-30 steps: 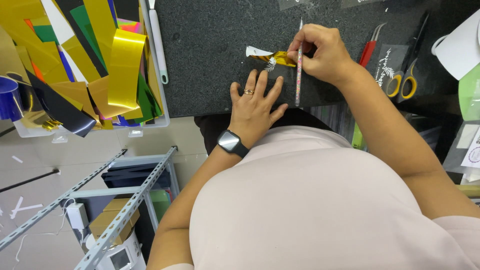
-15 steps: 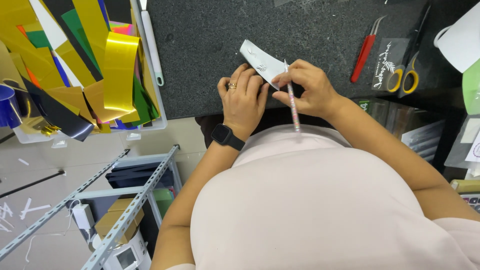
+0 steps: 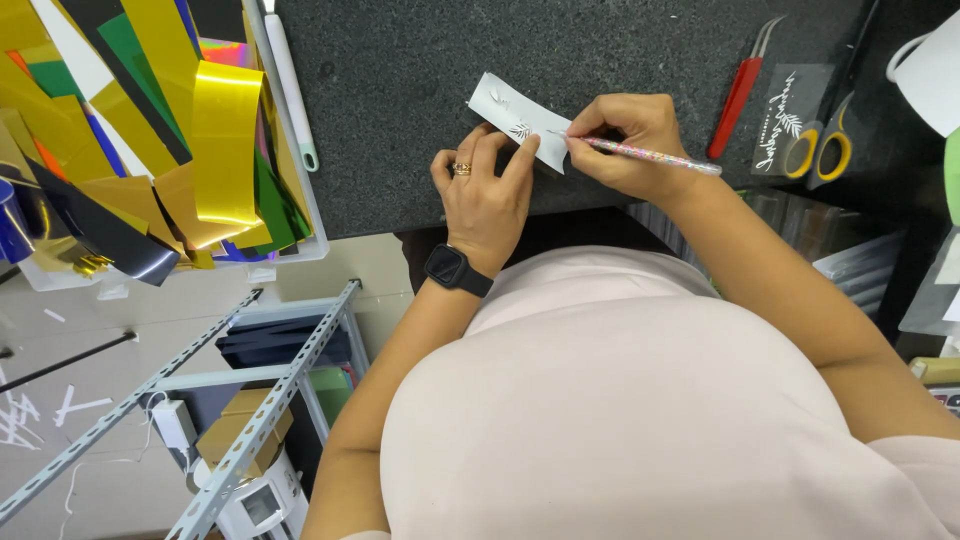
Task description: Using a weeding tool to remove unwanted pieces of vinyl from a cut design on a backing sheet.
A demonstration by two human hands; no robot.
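- I see the left hand (image 3: 487, 190), wearing a gold ring and a black wrist watch (image 3: 458, 270), with its fingertips pinched on the lower edge of a small white rectangular strip of backing paper (image 3: 520, 122).
- The strip lies tilted on the dark speckled worktop (image 3: 400, 90), near its front edge, between my two hands.
- The right hand (image 3: 630, 140) is closed around a thin pink speckled pen-shaped tool (image 3: 650, 155), its point touching the strip's right end.
- Well to the right lie red tweezers (image 3: 738, 90) and yellow-handled scissors (image 3: 820, 150).
- To the left, a clear plastic bin (image 3: 290, 200) holds gold, green and black foil sheets (image 3: 215, 140).
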